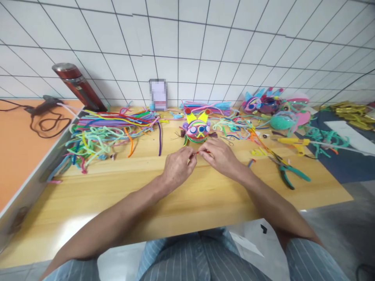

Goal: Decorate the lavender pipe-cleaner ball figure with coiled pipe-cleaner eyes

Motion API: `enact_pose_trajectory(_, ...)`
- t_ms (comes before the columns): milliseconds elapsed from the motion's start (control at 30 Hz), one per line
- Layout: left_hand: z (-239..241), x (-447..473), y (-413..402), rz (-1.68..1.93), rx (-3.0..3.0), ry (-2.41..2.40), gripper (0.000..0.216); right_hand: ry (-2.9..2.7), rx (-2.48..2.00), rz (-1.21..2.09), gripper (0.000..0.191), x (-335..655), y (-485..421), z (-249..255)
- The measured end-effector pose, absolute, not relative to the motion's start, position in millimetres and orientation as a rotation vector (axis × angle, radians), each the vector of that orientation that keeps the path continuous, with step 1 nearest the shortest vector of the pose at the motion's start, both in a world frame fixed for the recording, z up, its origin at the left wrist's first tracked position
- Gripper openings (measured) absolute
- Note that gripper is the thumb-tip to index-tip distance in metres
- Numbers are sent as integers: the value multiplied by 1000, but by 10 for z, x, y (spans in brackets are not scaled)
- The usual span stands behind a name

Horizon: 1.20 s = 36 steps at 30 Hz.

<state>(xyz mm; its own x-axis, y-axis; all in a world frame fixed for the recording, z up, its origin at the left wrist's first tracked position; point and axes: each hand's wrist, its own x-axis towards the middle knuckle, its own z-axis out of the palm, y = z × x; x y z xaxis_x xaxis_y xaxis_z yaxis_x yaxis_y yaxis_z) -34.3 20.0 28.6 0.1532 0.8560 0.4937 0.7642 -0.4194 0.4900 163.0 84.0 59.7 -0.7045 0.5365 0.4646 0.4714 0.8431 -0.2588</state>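
Observation:
My left hand (178,167) and my right hand (220,156) meet over the wooden table (187,195), fingers pinched together on a short red pipe cleaner (199,152) stretched between them. Just beyond the fingertips sits a round, many-coloured pipe-cleaner figure (197,128) with two yellow points on top. Both forearms rest across the table's near half.
A heap of loose pipe cleaners (108,130) covers the left of the table. Green-handled pliers (288,171) and a yellow glue gun (293,142) lie at the right, other finished figures (265,103) behind them. A red flask (77,86) leans by the tiled wall.

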Motion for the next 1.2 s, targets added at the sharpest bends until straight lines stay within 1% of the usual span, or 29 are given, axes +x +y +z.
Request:
enact_pose_trajectory(100,330,-455,246,1149,2269,1661,12,-2481,-718,157,15,1593,968,714)
enact_pose_trajectory(233,345,-592,297,1154,2220,1686,11,-2244,-873,-3,27,1713,1072,897)
enact_pose_trajectory(300,348,-616,312,1163,2206,1662,12,-2160,-897,-26,25,1734,1026,968)
enact_pose_trajectory(367,347,-603,314,1177,2216,1609,12,-2227,-866,51,17,1679,930,984)
enact_pose_trajectory(500,331,-552,271,1169,2330,1494,14,-2496,-799,314,15,1490,782,854)
enact_pose_trajectory(633,320,-555,211,1133,2393,1416,19,-2525,-895,408,18,1505,732,760)
enact_pose_trajectory(767,338,-556,169,1116,2443,1354,20,-2476,-1030,491,19,1800,675,775)
enact_pose_trajectory(867,363,-580,181,1095,2473,1410,20,-2459,-1194,487,21,2294,710,700)
enact_pose_trajectory(933,388,-626,216,1085,2439,1503,18,-2403,-1398,403,22,2759,784,612)
enact_pose_trajectory(967,403,-653,237,1083,2415,1546,17,-2327,-1520,280,24,3002,821,575)
enact_pose_trajectory(1033,433,-695,267,1073,2384,1592,16,-2057,-1678,-154,30,3416,856,546)
enact_pose_trajectory(1100,454,-697,265,1061,2390,1599,16,-1946,-1605,-385,27,3597,796,593)
enact_pose_trajectory(1167,456,-651,222,1052,2442,1584,18,-1977,-1440,-426,28,3448,637,688)
enact_pose_trajectory(1200,450,-615,187,1052,2482,1568,18,-2028,-1327,-387,35,3254,537,734)
